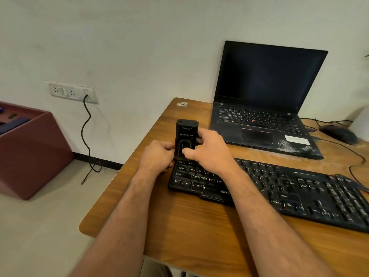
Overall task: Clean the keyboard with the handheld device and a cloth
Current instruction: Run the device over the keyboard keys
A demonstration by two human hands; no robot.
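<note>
Both hands are gripping the black handheld device (185, 136) upright over the keyboard's (279, 188) left end: left hand (157, 154) and right hand (207, 150) fingers curling around its lower body. It is looking rigid, light, smooth; holding low on its sides seems safest.

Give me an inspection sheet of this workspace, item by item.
Surface: wooden table, white mark near its far corner.
Job's things: black handheld device held upright over the left end of the black keyboard; cloth: nothing seen.
Clutter: open laptop, screen dark; mouse.
Grips: left hand and right hand both hold the device.
Cables: mouse cable on the table; black cable hanging from the wall socket.
Surroundings: white wall; maroon box on the floor.
</note>
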